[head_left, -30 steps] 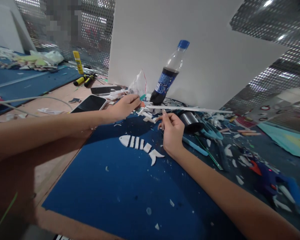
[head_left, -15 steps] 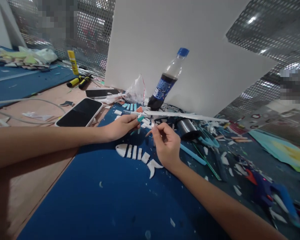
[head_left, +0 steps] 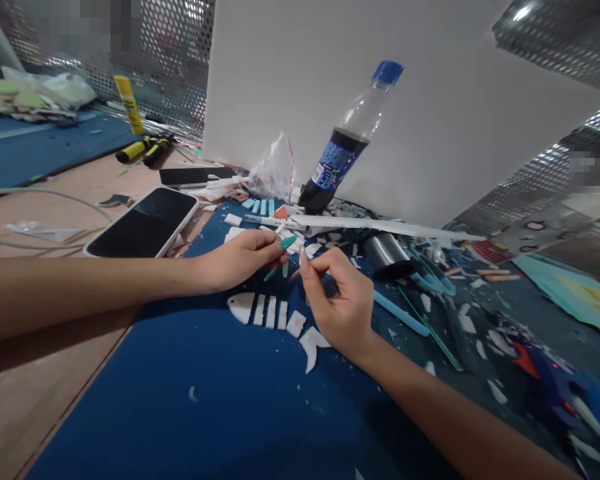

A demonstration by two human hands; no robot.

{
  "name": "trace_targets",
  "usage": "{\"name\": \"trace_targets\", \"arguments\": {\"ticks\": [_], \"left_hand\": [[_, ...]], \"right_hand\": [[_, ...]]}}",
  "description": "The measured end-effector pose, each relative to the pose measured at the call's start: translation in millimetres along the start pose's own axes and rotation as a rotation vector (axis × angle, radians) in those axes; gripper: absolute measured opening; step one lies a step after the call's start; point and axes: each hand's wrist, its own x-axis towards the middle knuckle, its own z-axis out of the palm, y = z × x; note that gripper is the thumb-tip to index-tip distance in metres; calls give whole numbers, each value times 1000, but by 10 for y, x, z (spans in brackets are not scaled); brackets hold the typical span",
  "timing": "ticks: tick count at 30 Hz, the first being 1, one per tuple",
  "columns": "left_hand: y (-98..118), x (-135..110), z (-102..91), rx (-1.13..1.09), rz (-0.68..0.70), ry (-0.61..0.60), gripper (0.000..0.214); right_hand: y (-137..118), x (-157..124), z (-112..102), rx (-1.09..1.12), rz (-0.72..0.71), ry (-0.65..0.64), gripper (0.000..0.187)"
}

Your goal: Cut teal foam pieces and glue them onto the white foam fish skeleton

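Near the middle, my left hand point(head_left: 240, 260) is closed, its thumb and fingers pinched together. A pointed teal tip point(head_left: 289, 243) shows at the thumb, apparently a long nail. Just to the right, my right hand point(head_left: 343, 300) is closed in a pinch too, with a long pale thumbnail. Anything between the fingers of either hand is too small to make out. Below the hands, a white fish shape in separate pieces lies on the blue mat point(head_left: 215, 420): a head with an eye hole point(head_left: 241, 307), several narrow strips point(head_left: 271, 312) and a forked tail point(head_left: 311, 347).
A cola bottle point(head_left: 333, 157) leans before a white board point(head_left: 300, 60). A phone point(head_left: 145, 223) lies left. Right of my hands are a spool of clear line point(head_left: 387, 255), blue scissors point(head_left: 433, 273), a light-blue stick point(head_left: 400, 313), a glue gun point(head_left: 550, 380) and white scraps.
The camera view has shifted slightly, so objects look a little larger. My hands keep nearly the same pinched pose close together, and the fish pieces lie unchanged.
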Motion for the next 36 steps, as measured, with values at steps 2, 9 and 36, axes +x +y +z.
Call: {"name": "trace_targets", "arguments": {"ticks": [2,9,36], "left_hand": [[-7,1,-1,19,3,0,27],[-3,-6,-2,66,26,-7,28],[-9,-16,2,-16,76,2,29]], "right_hand": [[-6,-3,-1,5,2,-4,21],[-28,-6,3,-3,2,-16,22],[-2,6,11,-17,76,-38,22]]}}
